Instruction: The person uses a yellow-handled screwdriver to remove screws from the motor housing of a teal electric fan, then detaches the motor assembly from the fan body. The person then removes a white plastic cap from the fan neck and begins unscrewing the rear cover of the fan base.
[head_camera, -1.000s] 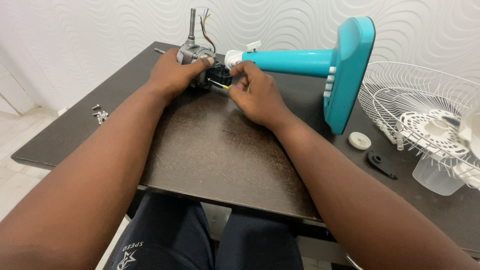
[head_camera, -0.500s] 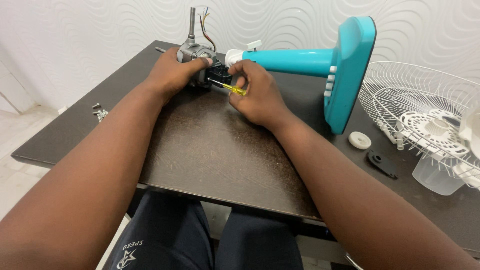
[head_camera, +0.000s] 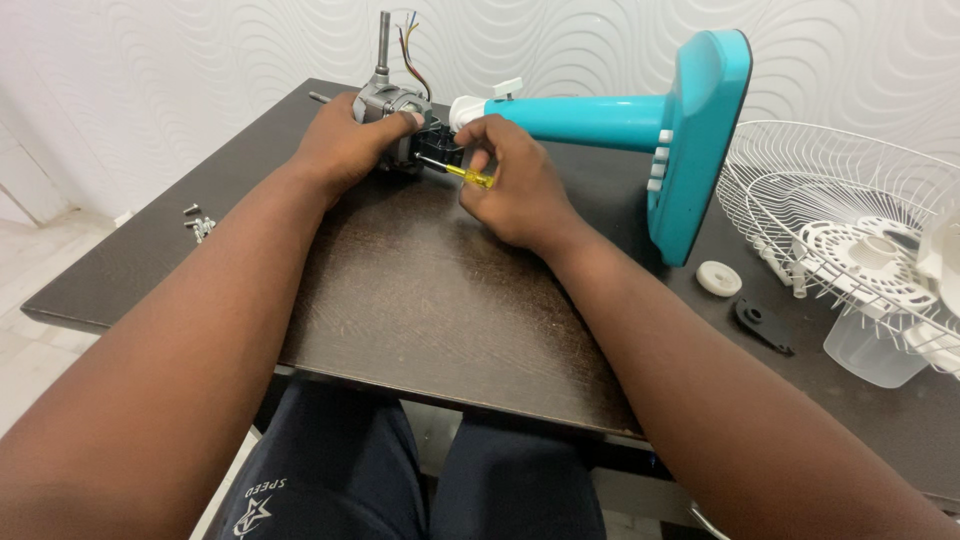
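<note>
Head view: fan motor (head_camera: 392, 105) at far edge of dark surface (head_camera: 420, 290), shaft upright, loose wires above. Left hand (head_camera: 345, 145) wrapped over motor, grip clamped on housing. Right hand (head_camera: 510, 185) pinches yellow-handled screwdriver (head_camera: 462, 172), grip closed on handle, tip at black block (head_camera: 438, 150) on motor's right side. Teal fan stand (head_camera: 640, 125) lies just right, nearly touching right hand. Loose screws (head_camera: 198, 222) far left. Risks, judged: tip may slip off screw if driver tilts; motor may twist if left hold loosens; knuckles crowd stand, cramping turns.
</note>
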